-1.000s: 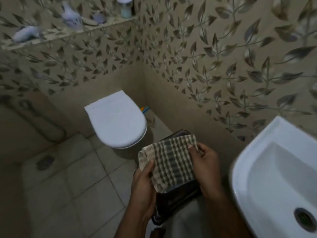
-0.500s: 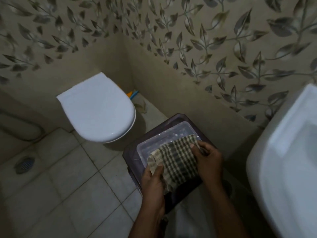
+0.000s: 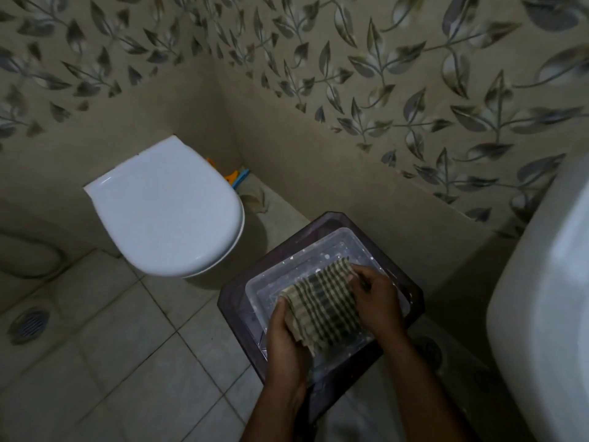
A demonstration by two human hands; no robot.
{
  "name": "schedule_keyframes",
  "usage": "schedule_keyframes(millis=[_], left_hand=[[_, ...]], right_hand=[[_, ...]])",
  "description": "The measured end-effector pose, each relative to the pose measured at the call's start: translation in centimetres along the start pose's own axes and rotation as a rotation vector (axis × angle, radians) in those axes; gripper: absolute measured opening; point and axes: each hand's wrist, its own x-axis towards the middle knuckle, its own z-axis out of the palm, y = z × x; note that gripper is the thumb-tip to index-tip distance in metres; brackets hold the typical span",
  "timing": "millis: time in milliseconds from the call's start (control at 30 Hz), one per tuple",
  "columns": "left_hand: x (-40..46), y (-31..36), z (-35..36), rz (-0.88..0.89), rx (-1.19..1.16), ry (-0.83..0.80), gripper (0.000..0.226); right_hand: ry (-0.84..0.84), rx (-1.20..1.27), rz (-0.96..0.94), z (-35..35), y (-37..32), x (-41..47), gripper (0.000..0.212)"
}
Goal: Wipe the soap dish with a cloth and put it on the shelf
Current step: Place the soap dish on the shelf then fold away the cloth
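Observation:
A checked beige-and-dark cloth (image 3: 322,307) is spread between both my hands. My left hand (image 3: 285,342) grips its lower left edge and my right hand (image 3: 374,298) grips its upper right edge. The cloth lies over a clear plastic rectangular dish (image 3: 318,253) speckled with white spots. That dish rests on a dark purple translucent stool (image 3: 322,221). Whether a hand also holds the dish is hidden by the cloth. The shelf is out of view.
A white toilet (image 3: 165,208) with its lid shut stands to the left. A white sink (image 3: 548,301) fills the right edge. A floor drain (image 3: 28,323) sits far left in the tiled floor. Orange and blue items (image 3: 237,178) lie behind the toilet.
The view has tilted down and the shelf has left the frame. My hands have lowered the cloth onto the clear dish on the stool.

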Motion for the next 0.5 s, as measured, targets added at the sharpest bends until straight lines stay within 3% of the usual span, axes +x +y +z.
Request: schedule_keyframes(millis=[167, 233, 333, 433, 500], left_hand=[[1.0, -0.5, -0.2, 0.099, 0.218, 0.058, 0.046], [0.9, -1.2, -0.5, 0.267, 0.535, 0.108, 0.047], [0.5, -2.7, -1.3, 0.564, 1.062, 0.02, 0.055], [0.7, -3.2, -1.1, 0.577, 1.328, -0.091, 0.057], [1.0, -3.1, -0.9, 0.477, 1.493, -0.151, 0.057]], right_hand=[[-0.059, -0.187, -0.054, 0.7, 1.3, -0.1, 0.04], [-0.07, -0.309, -0.068, 1.5, 1.7, 0.4, 0.044], [-0.394, -0.768, 0.125, 2.4, 0.6, 1.2, 0.063], [-0.365, -0.837, -0.23, 2.9, 1.9, -1.0, 0.077], [-0.402, -0.879, -0.304, 2.7, 3.1, -2.0, 0.079]])
